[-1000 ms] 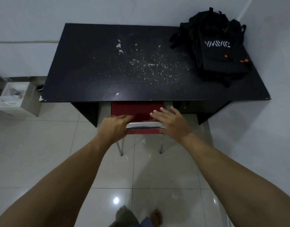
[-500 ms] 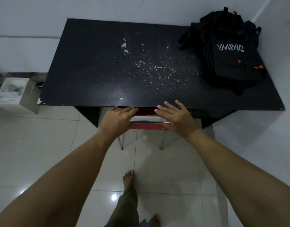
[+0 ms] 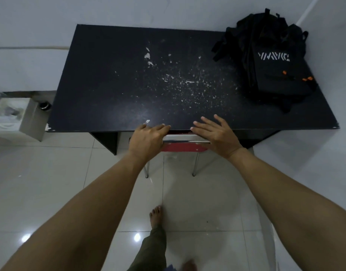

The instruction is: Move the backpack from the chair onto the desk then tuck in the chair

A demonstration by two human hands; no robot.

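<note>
The black backpack [image 3: 273, 65] with white lettering and orange tabs lies on the far right corner of the black desk [image 3: 113, 90]. The red chair [image 3: 182, 148] with a chrome top rail is pushed under the desk's front edge; only its backrest and two thin legs show. My left hand [image 3: 147, 140] rests on the left end of the rail with fingers curled over it. My right hand [image 3: 215, 133] lies flat on the right end, fingers spread and reaching over the desk edge.
White walls stand behind the desk and close on its right. A lined grey bin [image 3: 17, 116] stands on the tiled floor to the desk's left. My bare foot [image 3: 156, 216] is on the tiles below the chair.
The chair has slid further under the desk, its red seat now hidden. Both hands moved forward with the backrest to the desk edge. I stepped closer.
</note>
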